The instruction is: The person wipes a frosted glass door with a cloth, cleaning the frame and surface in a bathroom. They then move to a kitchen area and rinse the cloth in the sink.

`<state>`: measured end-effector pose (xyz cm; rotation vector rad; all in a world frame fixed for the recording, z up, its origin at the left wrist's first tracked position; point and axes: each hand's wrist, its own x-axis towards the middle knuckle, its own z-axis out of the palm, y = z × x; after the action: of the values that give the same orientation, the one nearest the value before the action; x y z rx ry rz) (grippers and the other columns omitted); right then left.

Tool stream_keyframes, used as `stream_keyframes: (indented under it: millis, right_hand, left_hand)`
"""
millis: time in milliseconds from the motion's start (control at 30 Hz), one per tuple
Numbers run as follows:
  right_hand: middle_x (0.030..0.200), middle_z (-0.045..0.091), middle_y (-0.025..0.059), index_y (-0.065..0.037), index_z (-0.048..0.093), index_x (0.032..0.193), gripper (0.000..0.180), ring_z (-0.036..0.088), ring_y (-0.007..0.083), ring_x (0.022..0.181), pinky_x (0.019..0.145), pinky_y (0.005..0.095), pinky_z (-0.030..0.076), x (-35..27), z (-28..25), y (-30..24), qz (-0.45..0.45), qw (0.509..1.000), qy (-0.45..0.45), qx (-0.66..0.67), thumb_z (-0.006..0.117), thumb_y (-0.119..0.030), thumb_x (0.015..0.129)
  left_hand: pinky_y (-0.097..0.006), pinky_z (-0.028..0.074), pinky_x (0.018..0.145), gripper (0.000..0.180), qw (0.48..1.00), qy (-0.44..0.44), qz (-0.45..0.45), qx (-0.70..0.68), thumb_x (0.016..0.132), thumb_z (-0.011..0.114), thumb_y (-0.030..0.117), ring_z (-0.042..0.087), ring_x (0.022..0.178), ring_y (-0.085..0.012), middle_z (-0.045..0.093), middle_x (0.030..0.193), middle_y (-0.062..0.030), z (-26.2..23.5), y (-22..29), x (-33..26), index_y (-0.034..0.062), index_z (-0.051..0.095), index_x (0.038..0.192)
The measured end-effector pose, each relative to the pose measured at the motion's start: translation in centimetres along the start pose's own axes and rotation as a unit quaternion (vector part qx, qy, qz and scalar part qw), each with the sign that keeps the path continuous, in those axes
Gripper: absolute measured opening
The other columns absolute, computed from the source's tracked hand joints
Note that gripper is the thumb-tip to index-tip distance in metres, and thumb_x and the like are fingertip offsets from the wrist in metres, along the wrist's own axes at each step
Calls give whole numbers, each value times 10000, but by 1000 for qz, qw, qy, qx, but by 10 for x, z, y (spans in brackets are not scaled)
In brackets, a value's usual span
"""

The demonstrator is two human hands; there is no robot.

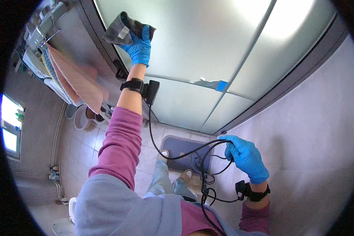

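Note:
My left hand (139,48), in a blue glove, reaches up at the far left of a frosted glass door (185,43). Its fingers are closed on a dark grey cloth (116,31) with a small white label, held against or close to the glass. My right hand (246,157), also gloved in blue, is at waist height to the right. A looped black cable (220,143) is gripped in its fingers. The cable runs to a black device (151,92) strapped on my left wrist; another device (242,190) sits on my right wrist.
Towels (74,78) hang from a rack at the left, with buckets (82,118) on the tiled floor below. My feet stand on or beside a dark grey mat (185,145). A pale wall (310,129) rises at the right. A blue patch (222,86) marks the door's crossbar.

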<state>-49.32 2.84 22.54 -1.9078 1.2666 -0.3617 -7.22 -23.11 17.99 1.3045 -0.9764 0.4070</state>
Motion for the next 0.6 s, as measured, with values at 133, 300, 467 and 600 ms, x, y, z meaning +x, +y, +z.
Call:
stream_keyframes:
  millis: [133,300,467,600]
  right_hand:
    - [779,672,130,-168,616,1196,365,676,244,666,583,343,520,5,10,-2,-54,998,12,-1,521,-24,875]
    - [749,666,110,-150,620,1186,351,672,216,652,585,331,523,9,10,6,-32,999,-3,13,499,-13,887]
    - [727,654,101,-136,609,1193,345,660,211,639,581,326,517,9,9,17,-35,999,-1,24,476,-16,899]
    - [714,646,91,-121,596,1208,337,640,209,621,580,323,511,5,6,26,-44,998,16,42,465,-30,911]
  left_hand:
    - [-349,304,1084,651,991,90,-77,-69,950,575,325,466,1204,-262,443,1406,-112,-7,-6,-8,38,283,1456]
    - [-362,278,1126,720,969,130,-211,3,945,524,440,376,1337,-322,329,1491,-204,-18,-13,-41,50,248,1484]
    - [-416,270,1128,729,951,160,-264,11,953,484,472,357,1344,-363,305,1504,-199,-2,-36,-80,32,240,1480]
    - [-445,292,1112,780,933,194,-299,-48,946,442,542,325,1360,-376,266,1516,-216,35,-19,-135,24,216,1484]
